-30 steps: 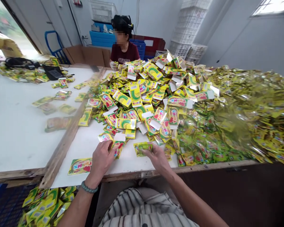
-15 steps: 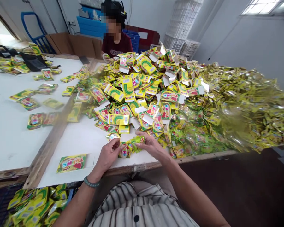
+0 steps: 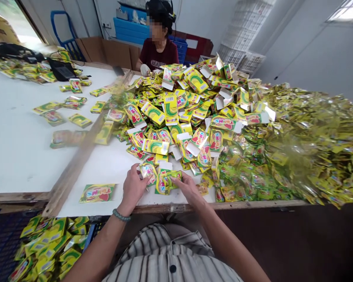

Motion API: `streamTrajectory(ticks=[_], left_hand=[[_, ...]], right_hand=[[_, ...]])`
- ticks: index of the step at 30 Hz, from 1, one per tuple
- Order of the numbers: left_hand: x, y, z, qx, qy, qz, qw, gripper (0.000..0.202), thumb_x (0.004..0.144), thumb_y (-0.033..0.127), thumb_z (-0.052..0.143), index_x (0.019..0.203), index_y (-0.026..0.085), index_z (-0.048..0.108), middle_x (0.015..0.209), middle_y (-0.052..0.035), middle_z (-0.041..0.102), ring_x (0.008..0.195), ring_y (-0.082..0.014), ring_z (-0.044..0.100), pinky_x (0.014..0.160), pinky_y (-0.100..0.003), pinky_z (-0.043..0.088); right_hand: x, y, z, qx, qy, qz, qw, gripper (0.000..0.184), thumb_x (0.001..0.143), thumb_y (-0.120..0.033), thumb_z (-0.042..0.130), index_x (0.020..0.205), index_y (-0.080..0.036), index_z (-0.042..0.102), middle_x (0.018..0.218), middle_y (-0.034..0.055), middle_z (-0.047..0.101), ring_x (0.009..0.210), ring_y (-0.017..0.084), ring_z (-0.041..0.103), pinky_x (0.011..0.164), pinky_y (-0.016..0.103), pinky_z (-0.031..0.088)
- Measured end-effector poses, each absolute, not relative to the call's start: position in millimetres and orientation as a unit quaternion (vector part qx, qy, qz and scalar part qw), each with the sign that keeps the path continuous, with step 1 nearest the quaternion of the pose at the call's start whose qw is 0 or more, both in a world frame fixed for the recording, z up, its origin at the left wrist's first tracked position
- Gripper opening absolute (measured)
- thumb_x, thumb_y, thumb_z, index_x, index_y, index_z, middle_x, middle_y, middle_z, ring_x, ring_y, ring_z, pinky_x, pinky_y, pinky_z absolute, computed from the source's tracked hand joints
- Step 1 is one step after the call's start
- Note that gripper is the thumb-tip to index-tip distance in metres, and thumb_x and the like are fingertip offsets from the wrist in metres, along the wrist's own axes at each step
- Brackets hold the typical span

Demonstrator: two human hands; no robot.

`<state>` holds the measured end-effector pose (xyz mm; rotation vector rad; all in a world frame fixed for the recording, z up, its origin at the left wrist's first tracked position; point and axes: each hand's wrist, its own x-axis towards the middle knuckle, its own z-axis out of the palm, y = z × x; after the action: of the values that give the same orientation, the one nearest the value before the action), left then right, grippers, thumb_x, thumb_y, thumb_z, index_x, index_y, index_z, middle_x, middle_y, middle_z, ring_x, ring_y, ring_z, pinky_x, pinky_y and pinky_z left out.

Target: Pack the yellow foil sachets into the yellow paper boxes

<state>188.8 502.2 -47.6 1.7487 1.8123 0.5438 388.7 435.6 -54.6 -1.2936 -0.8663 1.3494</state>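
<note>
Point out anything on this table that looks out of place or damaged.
One carton looks stray, lying on the table left of the left hand, apart from the jumbled heap. Several heaped boxes have open flaps. No damage is evident.

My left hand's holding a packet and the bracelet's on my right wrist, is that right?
Not quite: in the head view, the bracelet is on your left wrist, not the right. Your left hand does hold a packet.

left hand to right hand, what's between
In the head view: a shiny packet in the left hand, a box with its flap open, and a green packet in the right hand.
</note>
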Motion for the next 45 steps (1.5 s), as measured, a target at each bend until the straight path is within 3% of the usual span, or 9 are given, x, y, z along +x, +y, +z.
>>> streamTrajectory(ticks=[4, 9, 11, 15, 21, 26, 34, 41, 45], left_hand=[[192.2, 493.7, -35.0, 0.644, 0.653, 0.324, 0.234, 0.060, 0.080, 0.040, 0.063, 0.133, 0.017, 0.045, 0.121, -0.0151, 0.055, 0.090, -0.0245, 0.063, 0.077, -0.039, 0.052], [207.8, 482.6, -38.1, 0.594, 0.436, 0.319, 0.597, 0.056, 0.074, 0.048, 0.069, 0.119, 0.017, 0.055, 0.098, -0.0066, 0.069, 0.089, -0.0220, 0.067, 0.080, -0.035, 0.055], [212.6, 481.8, -44.1, 0.558, 0.419, 0.320, 0.641, 0.053, 0.071, 0.048, 0.072, 0.111, 0.015, 0.058, 0.091, -0.0055, 0.071, 0.085, -0.0214, 0.067, 0.079, -0.034, 0.055], [212.5, 481.0, -48.9, 0.586, 0.436, 0.317, 0.605, 0.041, 0.073, 0.044, 0.072, 0.100, 0.015, 0.063, 0.085, -0.0041, 0.070, 0.081, -0.0189, 0.065, 0.077, -0.030, 0.053], [211.0, 474.1, -42.5, 0.576, 0.409, 0.341, 0.620, 0.033, 0.081, 0.043, 0.065, 0.101, 0.017, 0.063, 0.095, -0.0041, 0.070, 0.088, -0.0175, 0.065, 0.081, -0.027, 0.053], [214.2, 469.8, -37.6, 0.545, 0.405, 0.322, 0.660, 0.035, 0.074, 0.041, 0.073, 0.096, 0.015, 0.064, 0.093, -0.0057, 0.073, 0.087, -0.0196, 0.067, 0.080, -0.029, 0.055], [223.9, 468.5, -32.0, 0.467, 0.393, 0.270, 0.745, 0.050, 0.060, 0.033, 0.085, 0.102, 0.015, 0.065, 0.097, -0.0071, 0.075, 0.085, -0.0225, 0.070, 0.079, -0.033, 0.056], [217.0, 464.8, -45.9, 0.489, 0.421, 0.296, 0.704, 0.049, 0.063, 0.040, 0.082, 0.102, 0.014, 0.066, 0.099, -0.0091, 0.076, 0.091, -0.0256, 0.070, 0.086, -0.036, 0.055], [214.7, 466.2, -45.4, 0.543, 0.430, 0.296, 0.658, 0.048, 0.064, 0.041, 0.081, 0.101, 0.014, 0.068, 0.101, -0.0094, 0.075, 0.097, -0.0269, 0.069, 0.091, -0.038, 0.053]], right_hand=[[391.1, 425.6, -44.6, -0.526, -0.325, 0.539, 0.572, 0.035, 0.075, -0.047, 0.073, 0.096, -0.020, 0.066, 0.094, 0.0043, 0.071, 0.091, 0.023, 0.063, 0.085, 0.037, 0.050], [382.8, 412.8, -38.6, -0.486, -0.281, 0.582, 0.588, 0.030, 0.078, -0.042, 0.071, 0.099, -0.022, 0.064, 0.095, 0.0041, 0.071, 0.087, 0.022, 0.065, 0.080, 0.037, 0.052], [384.6, 411.8, -34.7, -0.494, -0.275, 0.568, 0.598, 0.031, 0.078, -0.042, 0.071, 0.100, -0.022, 0.063, 0.092, 0.0034, 0.070, 0.086, 0.022, 0.065, 0.079, 0.036, 0.052], [401.7, 419.8, -16.1, -0.560, -0.320, 0.459, 0.610, 0.028, 0.079, -0.045, 0.068, 0.093, -0.021, 0.063, 0.090, 0.0026, 0.069, 0.086, 0.020, 0.063, 0.081, 0.034, 0.050], [418.6, 433.9, 1.7, -0.604, -0.519, 0.411, 0.444, 0.022, 0.082, -0.040, 0.062, 0.088, -0.019, 0.066, 0.085, 0.0010, 0.067, 0.082, 0.019, 0.060, 0.077, 0.030, 0.047], [418.5, 434.5, -0.6, -0.610, -0.594, 0.368, 0.374, 0.018, 0.080, -0.034, 0.065, 0.071, -0.018, 0.064, 0.073, -0.0005, 0.061, 0.071, 0.015, 0.054, 0.067, 0.026, 0.041], [406.5, 434.7, -7.1, -0.668, -0.546, 0.243, 0.444, 0.023, 0.073, -0.038, 0.073, 0.077, -0.018, 0.063, 0.067, -0.0030, 0.056, 0.063, 0.013, 0.049, 0.060, 0.024, 0.037], [400.4, 419.0, -11.5, -0.617, -0.631, 0.230, 0.410, 0.012, 0.088, -0.026, 0.058, 0.084, -0.019, 0.067, 0.089, 0.0048, 0.064, 0.084, 0.017, 0.058, 0.076, 0.026, 0.043], [400.6, 418.4, -8.1, -0.668, -0.594, 0.217, 0.393, 0.022, 0.087, -0.031, 0.061, 0.069, -0.020, 0.065, 0.073, 0.0024, 0.061, 0.071, 0.016, 0.055, 0.066, 0.027, 0.040]])
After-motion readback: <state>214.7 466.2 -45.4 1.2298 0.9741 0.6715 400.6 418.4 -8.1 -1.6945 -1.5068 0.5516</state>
